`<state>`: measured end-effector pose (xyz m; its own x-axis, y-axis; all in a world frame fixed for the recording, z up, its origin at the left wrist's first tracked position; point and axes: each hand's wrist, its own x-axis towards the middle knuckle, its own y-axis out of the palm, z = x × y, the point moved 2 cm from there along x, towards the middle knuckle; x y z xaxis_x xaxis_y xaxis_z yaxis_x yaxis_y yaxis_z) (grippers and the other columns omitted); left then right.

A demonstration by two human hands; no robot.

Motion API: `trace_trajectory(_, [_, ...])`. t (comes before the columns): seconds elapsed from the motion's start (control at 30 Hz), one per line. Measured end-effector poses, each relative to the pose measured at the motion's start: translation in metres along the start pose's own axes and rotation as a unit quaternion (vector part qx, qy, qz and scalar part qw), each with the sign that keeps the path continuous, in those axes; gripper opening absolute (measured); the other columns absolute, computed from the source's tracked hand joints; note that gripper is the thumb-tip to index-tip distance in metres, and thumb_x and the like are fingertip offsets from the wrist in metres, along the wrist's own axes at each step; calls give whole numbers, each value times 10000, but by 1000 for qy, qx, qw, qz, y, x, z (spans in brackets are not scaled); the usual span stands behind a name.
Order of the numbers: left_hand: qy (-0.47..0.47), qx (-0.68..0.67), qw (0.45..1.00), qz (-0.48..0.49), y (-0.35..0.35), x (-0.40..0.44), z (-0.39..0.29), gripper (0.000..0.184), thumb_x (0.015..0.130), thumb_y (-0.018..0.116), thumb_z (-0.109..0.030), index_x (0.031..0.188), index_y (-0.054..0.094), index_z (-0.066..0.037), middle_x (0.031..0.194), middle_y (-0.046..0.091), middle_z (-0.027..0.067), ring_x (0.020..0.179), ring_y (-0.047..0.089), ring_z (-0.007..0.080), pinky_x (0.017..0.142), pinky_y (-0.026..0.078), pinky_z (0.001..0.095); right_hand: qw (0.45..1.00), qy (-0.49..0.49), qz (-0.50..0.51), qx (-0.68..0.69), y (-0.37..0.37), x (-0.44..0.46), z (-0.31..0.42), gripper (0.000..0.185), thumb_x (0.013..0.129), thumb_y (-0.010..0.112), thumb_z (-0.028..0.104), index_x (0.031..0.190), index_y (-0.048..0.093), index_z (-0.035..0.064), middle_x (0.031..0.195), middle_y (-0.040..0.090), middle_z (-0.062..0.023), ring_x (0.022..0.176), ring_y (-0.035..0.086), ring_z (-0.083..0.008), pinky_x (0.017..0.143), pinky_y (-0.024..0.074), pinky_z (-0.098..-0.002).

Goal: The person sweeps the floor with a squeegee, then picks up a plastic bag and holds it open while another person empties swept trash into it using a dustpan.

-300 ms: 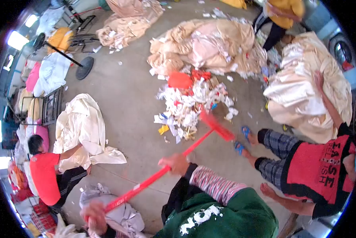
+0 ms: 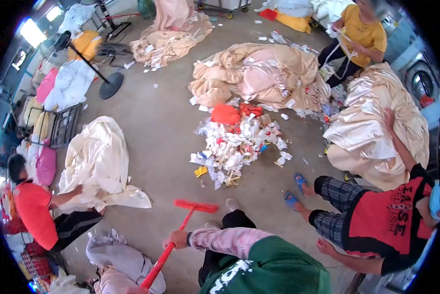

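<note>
My right hand (image 2: 178, 239), in a striped sleeve, is wrapped around the red handle of a T-shaped push broom (image 2: 156, 268). The broom's red head is over the bare floor, near my shoes (image 2: 233, 205) and apart from the litter pile (image 2: 239, 142). My left hand (image 2: 137, 290) shows only as a blurred sliver at the bottom edge, at the handle's lower end. White scraps, red pieces and a yellow packet (image 2: 201, 171) make up the litter pile.
Large heaps of beige cloth (image 2: 259, 73) lie behind the litter. To the left, a person in red (image 2: 34, 210) handles cream cloth (image 2: 97, 161). A person in red and black (image 2: 376, 220) touches cloth at right; another in yellow (image 2: 362, 36) stands behind. A round-based stand (image 2: 111, 85) is at left.
The broom head has swung left and nearer to me, away from the litter pile. My right hand has moved left and down, and my left hand has dropped almost out of view.
</note>
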<state>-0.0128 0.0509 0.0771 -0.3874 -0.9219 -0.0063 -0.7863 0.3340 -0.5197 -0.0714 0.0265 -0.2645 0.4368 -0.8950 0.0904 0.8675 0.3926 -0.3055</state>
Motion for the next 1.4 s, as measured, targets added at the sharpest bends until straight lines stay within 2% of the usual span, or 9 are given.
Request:
trace_trajectory(0.07, [-121,-45,991,32,28,-3,49,166,743,431,-107,654,487,21,637,507,127,627,475,226,609,391,320,999,-25,37,13,5,4,-51,200,591,495,116,785,526,152,698,548,-42,638,532,-244,550,412,-356])
trace_trajectory(0.13, [-9,-193,981,-19,69,9,100,187,746,438,-181,648,442,-23,642,473,72,678,457,197,660,372,331,999,-19,-9,-28,-24,-6,-100,194,588,503,119,777,541,144,706,556,-46,677,534,-237,569,414,-355])
trace_trajectory(0.27, [-43,-205,978,-1,126,30,103,216,750,440,-208,655,445,-14,692,499,96,742,471,217,688,361,318,977,116,12,-178,-101,-63,-170,210,536,568,157,743,543,181,701,551,-31,665,530,-238,565,408,-387])
trace_trajectory(0.6, [37,-194,978,-67,52,0,-8,213,784,356,-143,687,470,10,705,494,154,738,471,292,707,374,420,996,57,-40,-46,-91,-60,-21,139,574,527,129,709,518,159,625,536,-63,604,518,-270,506,393,-366])
trace_trajectory(0.63, [60,-194,977,-65,39,-3,16,233,733,420,-201,595,421,-13,589,473,130,586,470,217,583,390,311,998,43,-24,-28,-80,-52,-13,144,574,526,128,715,514,158,618,532,-66,601,515,-276,502,390,-373])
trace_trajectory(0.77, [-89,-122,988,-27,83,24,42,188,726,420,-137,649,480,23,649,515,134,599,479,212,603,383,302,996,-45,78,-8,-72,-47,-78,180,552,543,120,730,517,134,629,528,-66,618,515,-268,529,391,-378])
trace_trajectory(1.0, [-87,-292,952,-14,98,51,72,67,655,426,1,610,467,30,699,538,133,780,506,249,715,379,333,990,114,8,-79,-153,-67,-102,186,563,557,168,747,545,142,689,550,-86,674,529,-262,572,411,-371])
trace_trajectory(1.2, [54,-278,957,-64,-22,26,37,254,780,375,-222,751,495,0,713,504,148,777,470,312,679,388,416,995,-26,17,-90,-95,25,-4,237,572,544,137,807,522,127,654,535,-79,658,523,-259,572,401,-375])
trace_trajectory(1.4, [-134,-55,989,32,-8,120,91,87,662,430,-1,597,472,37,667,542,110,667,529,212,617,410,285,996,-32,72,52,-53,121,-83,185,583,501,90,763,538,115,713,553,-86,700,529,-258,610,408,-351])
